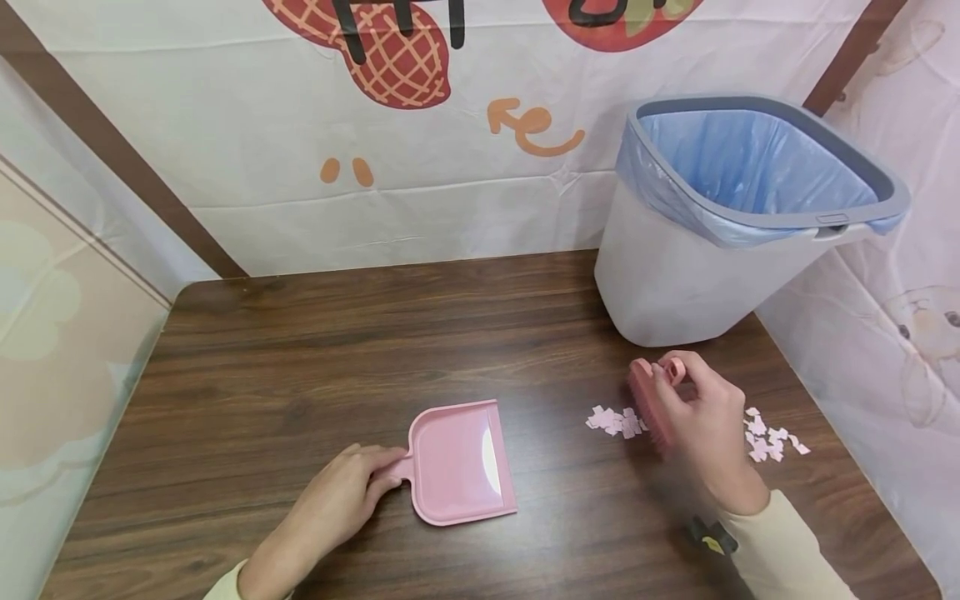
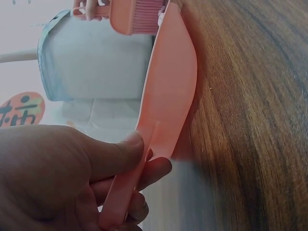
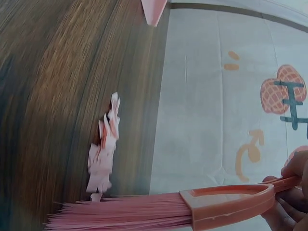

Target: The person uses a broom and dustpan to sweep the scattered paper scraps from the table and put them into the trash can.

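Observation:
My left hand [image 1: 342,490] grips the handle of a pink dustpan [image 1: 457,467], which lies on the table with its straight edge facing right. In the left wrist view, thumb and fingers close around the handle of the dustpan [image 2: 168,82]. My right hand [image 1: 708,421] holds a pink brush [image 1: 651,404] by its handle, bristles down at the tabletop. Small pale pink paper scraps [image 1: 615,422] lie just left of the brush, and more scraps [image 1: 776,439] lie right of the hand. The right wrist view shows the bristles [image 3: 125,211] beside the paper scraps [image 3: 103,154].
A white trash bin [image 1: 675,275] with a grey rim and blue liner stands at the table's back right. Printed cloth [image 1: 450,208] hangs behind the wooden table [image 1: 360,333] and along its sides.

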The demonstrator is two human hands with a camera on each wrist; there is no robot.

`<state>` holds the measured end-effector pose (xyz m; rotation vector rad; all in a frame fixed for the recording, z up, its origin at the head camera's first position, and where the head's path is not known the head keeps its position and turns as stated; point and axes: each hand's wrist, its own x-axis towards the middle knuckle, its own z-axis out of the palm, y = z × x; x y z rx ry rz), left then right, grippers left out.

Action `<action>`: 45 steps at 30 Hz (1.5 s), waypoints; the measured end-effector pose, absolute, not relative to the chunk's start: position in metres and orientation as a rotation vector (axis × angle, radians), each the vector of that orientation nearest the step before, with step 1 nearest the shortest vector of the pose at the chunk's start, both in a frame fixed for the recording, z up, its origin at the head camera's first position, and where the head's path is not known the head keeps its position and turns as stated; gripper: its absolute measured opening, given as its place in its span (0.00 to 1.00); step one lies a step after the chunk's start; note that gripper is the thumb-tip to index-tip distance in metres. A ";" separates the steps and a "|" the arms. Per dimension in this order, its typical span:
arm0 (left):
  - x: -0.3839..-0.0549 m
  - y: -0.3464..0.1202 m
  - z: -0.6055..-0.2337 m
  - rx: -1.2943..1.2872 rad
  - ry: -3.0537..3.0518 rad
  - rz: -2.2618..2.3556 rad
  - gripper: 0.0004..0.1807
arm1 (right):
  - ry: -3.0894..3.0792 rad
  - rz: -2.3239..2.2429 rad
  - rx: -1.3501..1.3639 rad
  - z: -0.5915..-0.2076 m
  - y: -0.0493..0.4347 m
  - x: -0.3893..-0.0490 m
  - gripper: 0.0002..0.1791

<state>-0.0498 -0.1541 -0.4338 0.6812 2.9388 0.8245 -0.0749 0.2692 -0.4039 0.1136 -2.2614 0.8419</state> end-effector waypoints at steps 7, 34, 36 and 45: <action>-0.049 -0.154 -0.436 0.693 2.956 0.819 0.15 | -2.281 0.843 0.200 -0.404 0.256 -0.076 0.08; -0.048 -0.130 -0.425 0.731 3.121 0.479 0.05 | -2.260 0.881 0.325 -0.408 0.219 -0.084 0.09; -0.048 -0.128 -0.424 0.738 3.135 0.462 0.05 | -2.264 0.894 0.343 -0.409 0.215 -0.085 0.09; -0.046 -0.125 -0.424 0.706 3.146 0.443 0.08 | -2.247 1.008 0.423 -0.408 0.194 -0.088 0.09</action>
